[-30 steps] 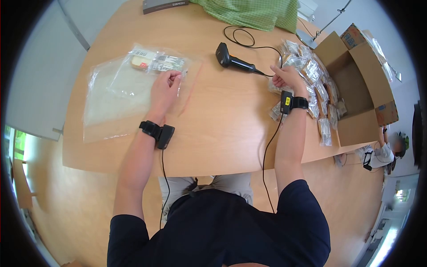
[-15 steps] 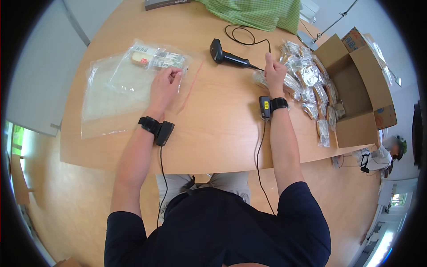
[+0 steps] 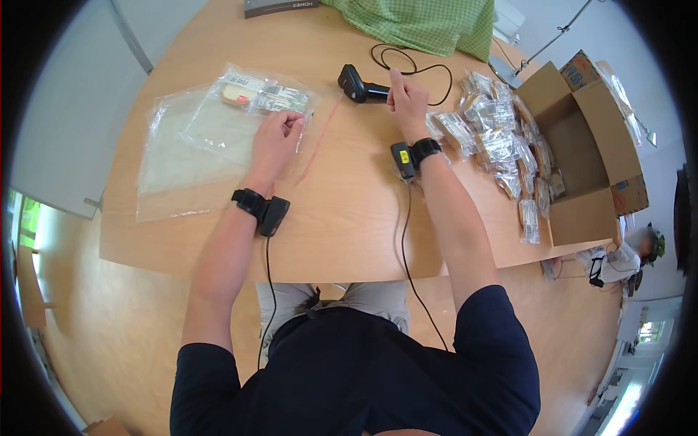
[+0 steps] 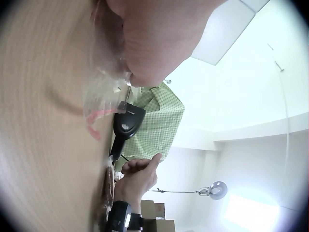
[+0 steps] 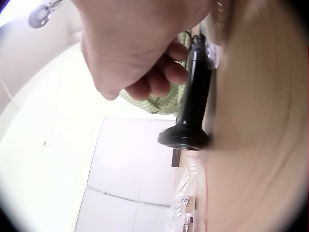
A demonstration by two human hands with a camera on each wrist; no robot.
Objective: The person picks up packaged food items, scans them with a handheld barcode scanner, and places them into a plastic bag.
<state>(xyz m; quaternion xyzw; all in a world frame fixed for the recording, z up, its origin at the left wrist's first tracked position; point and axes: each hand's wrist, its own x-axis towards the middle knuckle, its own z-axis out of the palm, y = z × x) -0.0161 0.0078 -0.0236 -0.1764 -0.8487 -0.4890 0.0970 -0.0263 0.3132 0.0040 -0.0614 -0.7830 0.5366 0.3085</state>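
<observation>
My left hand (image 3: 276, 142) pinches the right part of a clear plastic bag (image 3: 163, 171). Two labelled packets (image 3: 283, 97) lie at the top of the clear plastic, just beyond the fingertips. Over the handle end of a black scanner (image 3: 352, 83), my right hand (image 3: 411, 105) has its fingers curled and its thumb raised. The right wrist view shows the scanner's handle (image 5: 197, 87) beside those fingers, not enclosed by them. Within the right hand (image 5: 140, 43) nothing held can be seen, though its palm is hidden.
A heap of wrapped packets (image 3: 498, 120) lies right of my right hand, against an open cardboard box (image 3: 582, 142). Green checked cloth (image 3: 429, 22) and a dark flat box (image 3: 280, 7) are at the far edge. A lamp (image 3: 503, 71) and the scanner's cable (image 3: 445, 70) are behind.
My right hand has moved left from the packet heap to the scanner's handle. The scanner has shifted a little left. My left hand still pinches the bag.
</observation>
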